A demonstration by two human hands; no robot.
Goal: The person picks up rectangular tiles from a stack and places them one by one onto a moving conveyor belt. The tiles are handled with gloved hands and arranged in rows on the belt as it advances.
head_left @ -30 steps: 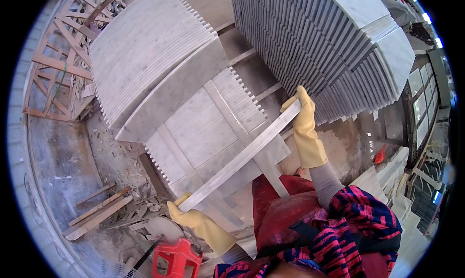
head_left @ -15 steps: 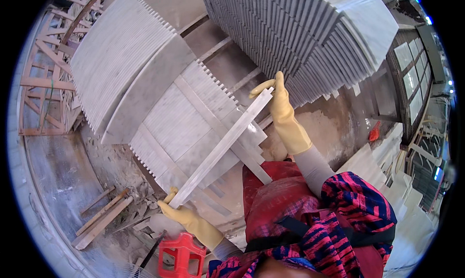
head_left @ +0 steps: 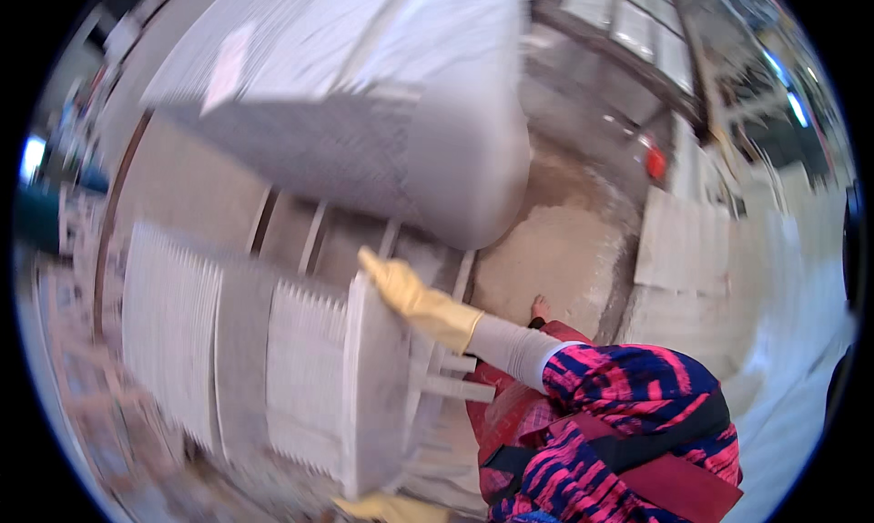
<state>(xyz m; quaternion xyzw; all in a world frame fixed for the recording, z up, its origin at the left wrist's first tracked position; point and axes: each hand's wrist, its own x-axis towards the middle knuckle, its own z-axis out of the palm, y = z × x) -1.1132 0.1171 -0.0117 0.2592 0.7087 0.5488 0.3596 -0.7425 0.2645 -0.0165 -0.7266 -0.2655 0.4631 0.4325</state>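
At the near end of a close-set row of pale slabs, we list: one pale slab, broad face toward the wearer. At its upper corner, the right hand, yellow-gloved, fingers stretched past the edge; whether they grip, we cannot tell. By its lower corner, the left hand (blurred, partly out of view); finger state, we cannot tell. Step in hand, we judge: two-handed positioning. Next move calls for even support at both ends.
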